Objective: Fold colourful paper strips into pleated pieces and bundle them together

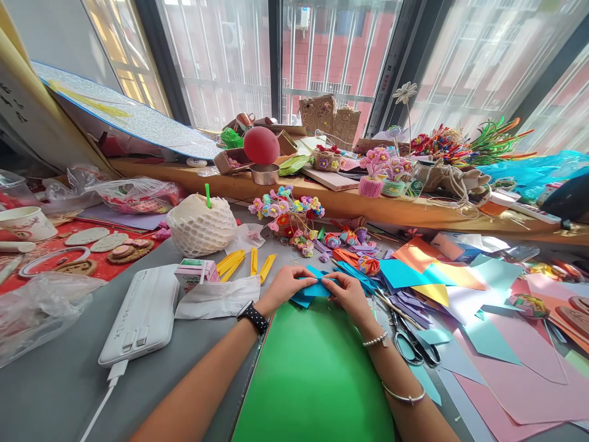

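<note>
Both of my hands meet over the far end of a green board (317, 368). Between their fingertips is a piece of blue paper (317, 286), pinched from either side. My left hand (288, 288), with a dark dotted watch band at the wrist, grips its left edge with thumb and finger. My right hand (348, 296), with a bead bracelet below it, pinches the right edge. More blue paper lies under and just behind the fingers. Folded yellow paper strips (230, 264) rest to the left, beyond a white tissue (219, 298).
Scissors (407, 344) lie right of the board, beside scattered coloured paper (501, 374). A white power bank (140, 313) with a cable, a small pink carton (197, 274) and a net-wrapped coconut (201, 225) stand left. Crochet flowers (289, 212) are behind; a wooden ledge (322, 196) runs below the windows.
</note>
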A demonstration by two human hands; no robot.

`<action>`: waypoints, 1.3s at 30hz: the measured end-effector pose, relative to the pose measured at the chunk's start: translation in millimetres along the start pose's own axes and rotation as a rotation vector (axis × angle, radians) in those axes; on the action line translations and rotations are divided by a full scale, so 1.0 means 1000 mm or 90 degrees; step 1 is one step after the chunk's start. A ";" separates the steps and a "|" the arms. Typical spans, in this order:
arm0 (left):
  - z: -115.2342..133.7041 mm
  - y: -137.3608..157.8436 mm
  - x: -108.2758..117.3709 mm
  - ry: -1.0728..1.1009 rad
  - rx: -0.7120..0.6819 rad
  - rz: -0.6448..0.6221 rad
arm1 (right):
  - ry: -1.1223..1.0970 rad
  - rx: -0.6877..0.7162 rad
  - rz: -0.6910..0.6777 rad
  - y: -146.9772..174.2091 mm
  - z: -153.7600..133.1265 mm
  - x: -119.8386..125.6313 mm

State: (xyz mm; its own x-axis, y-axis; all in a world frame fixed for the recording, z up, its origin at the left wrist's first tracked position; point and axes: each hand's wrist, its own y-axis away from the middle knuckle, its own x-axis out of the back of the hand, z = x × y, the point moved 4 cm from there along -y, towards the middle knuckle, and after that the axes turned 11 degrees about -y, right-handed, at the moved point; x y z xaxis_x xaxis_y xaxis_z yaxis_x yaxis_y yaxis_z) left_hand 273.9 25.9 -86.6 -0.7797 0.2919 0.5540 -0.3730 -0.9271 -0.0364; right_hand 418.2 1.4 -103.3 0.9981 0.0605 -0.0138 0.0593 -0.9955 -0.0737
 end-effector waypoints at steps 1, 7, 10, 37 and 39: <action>0.000 0.000 -0.001 -0.005 -0.002 0.001 | 0.002 0.000 0.003 0.000 0.000 0.000; 0.000 -0.001 -0.003 -0.028 -0.009 -0.008 | 0.014 0.008 0.011 0.000 -0.001 0.000; -0.001 -0.001 -0.002 -0.029 -0.007 -0.010 | 0.008 0.000 0.000 0.000 0.000 0.000; 0.001 0.001 0.003 -0.004 0.052 0.024 | 0.034 -0.026 0.128 0.000 0.004 0.007; 0.000 0.001 0.003 -0.005 0.056 0.029 | 0.020 -0.046 0.147 0.001 0.004 0.007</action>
State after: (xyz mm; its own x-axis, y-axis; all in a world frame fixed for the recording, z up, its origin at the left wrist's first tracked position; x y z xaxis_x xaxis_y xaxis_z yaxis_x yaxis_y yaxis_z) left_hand 271.7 25.8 -85.2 -0.7909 0.2479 0.5594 -0.2916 -0.9565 0.0116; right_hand 425.2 1.0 -107.2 0.9854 -0.1703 0.0087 -0.1703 -0.9854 -0.0008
